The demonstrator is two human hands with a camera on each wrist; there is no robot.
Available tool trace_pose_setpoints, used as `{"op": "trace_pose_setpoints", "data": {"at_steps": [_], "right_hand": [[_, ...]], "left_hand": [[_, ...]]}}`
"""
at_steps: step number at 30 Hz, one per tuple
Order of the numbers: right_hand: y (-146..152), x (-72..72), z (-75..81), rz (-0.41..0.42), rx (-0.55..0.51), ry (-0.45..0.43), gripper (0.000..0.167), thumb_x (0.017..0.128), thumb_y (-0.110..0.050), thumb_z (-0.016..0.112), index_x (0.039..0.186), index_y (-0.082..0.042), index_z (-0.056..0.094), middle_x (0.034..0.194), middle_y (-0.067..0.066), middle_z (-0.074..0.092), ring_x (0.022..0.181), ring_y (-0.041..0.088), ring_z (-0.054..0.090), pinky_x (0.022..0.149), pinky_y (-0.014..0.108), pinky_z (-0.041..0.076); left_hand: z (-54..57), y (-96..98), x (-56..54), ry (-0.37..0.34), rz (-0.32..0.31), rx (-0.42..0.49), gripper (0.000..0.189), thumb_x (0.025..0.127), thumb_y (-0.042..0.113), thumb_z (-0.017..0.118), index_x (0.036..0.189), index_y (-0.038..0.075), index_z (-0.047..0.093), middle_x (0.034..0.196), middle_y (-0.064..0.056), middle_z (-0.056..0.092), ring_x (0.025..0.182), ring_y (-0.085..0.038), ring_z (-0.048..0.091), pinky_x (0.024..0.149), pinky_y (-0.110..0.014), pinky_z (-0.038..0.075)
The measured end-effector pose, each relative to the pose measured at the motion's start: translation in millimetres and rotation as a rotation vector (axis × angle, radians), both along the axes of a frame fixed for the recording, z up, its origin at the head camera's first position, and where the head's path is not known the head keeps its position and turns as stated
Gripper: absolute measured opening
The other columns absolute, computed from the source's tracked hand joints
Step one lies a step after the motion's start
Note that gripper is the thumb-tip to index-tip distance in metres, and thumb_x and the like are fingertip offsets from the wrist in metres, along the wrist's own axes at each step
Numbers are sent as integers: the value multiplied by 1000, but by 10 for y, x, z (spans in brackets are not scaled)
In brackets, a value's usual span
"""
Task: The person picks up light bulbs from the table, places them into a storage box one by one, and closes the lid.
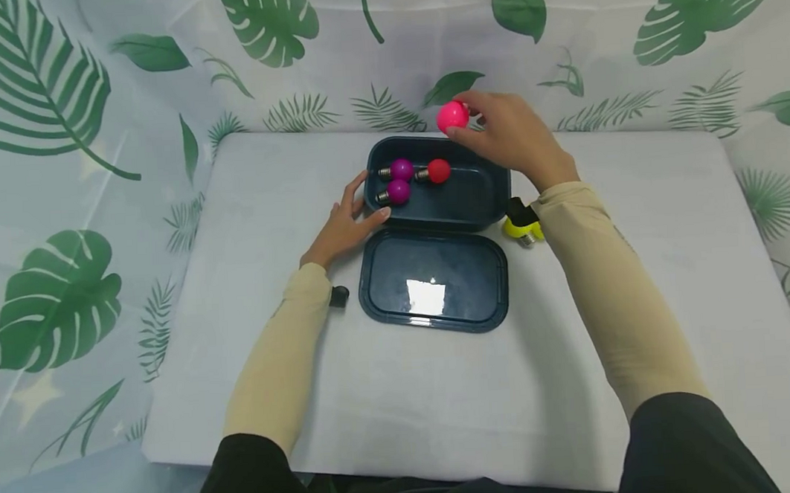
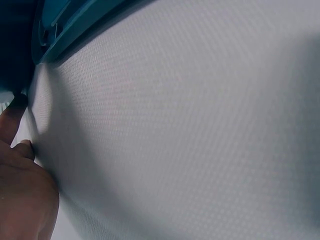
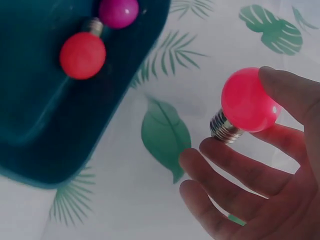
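Above the back rim of a dark blue box (image 1: 486, 189), my right hand (image 1: 513, 132) pinches a pink light bulb (image 3: 250, 100) by its round globe, between thumb and fingers. Its metal screw base shows in the right wrist view, near the other fingertips. Inside the box lie two purple bulbs (image 1: 401, 169) and a red bulb (image 1: 439, 171), mostly toward the left side. My left hand (image 1: 340, 231) rests against the box's left end, thumb at the front corner and fingers spread along the side.
A dark blue lid (image 1: 433, 274) lies flat on the white table (image 1: 403, 395) in front of the box. Yellow bulbs (image 1: 518, 230) lie right of the box, partly hidden by my right wrist. A leaf-patterned cloth (image 1: 418, 44) hangs behind the table.
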State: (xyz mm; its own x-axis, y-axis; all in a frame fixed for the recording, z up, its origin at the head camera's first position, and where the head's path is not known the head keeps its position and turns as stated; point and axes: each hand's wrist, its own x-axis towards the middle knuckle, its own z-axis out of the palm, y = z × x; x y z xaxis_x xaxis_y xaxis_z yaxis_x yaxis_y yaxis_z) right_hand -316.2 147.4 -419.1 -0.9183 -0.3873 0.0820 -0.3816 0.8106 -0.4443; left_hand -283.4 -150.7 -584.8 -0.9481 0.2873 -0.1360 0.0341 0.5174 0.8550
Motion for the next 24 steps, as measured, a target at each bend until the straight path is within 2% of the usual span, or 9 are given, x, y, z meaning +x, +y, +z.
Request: {"op": "trace_pose_setpoints", "data": {"at_steps": [5, 11, 17, 24], "right_hand": [[-92, -151, -60, 39, 21, -22, 56, 107, -37, 63, 150, -1, 58, 135, 25, 68, 120, 43, 64, 106, 58, 53], [-222, -293, -145, 67, 89, -121, 59, 108, -38, 62, 154, -2, 54, 134, 23, 68, 121, 40, 62, 105, 58, 53], [-300, -357, -210, 118, 159, -183, 53, 107, -34, 65, 145, 2, 59, 128, 23, 68, 116, 40, 63, 102, 57, 54], [-365, -362, -298, 119, 229, -325, 56, 107, -36, 66, 144, 5, 58, 130, 25, 65, 117, 40, 60, 105, 57, 52]], "left_hand": [[6, 22, 6, -10, 2, 4, 89, 101, 58, 67, 171, 44, 14, 169, -11, 37, 159, -20, 29, 130, -38, -8], [39, 9, 22, -22, 8, 5, 88, 101, 58, 67, 171, 45, 14, 169, -12, 39, 162, -24, 19, 130, -43, -7], [19, 8, 11, -17, 3, 3, 88, 101, 58, 66, 171, 44, 14, 169, -12, 38, 159, -20, 28, 130, -39, -8], [4, 7, -2, -16, 2, 11, 89, 101, 58, 67, 171, 46, 14, 168, -12, 38, 162, -25, 19, 130, -43, -7]]}}
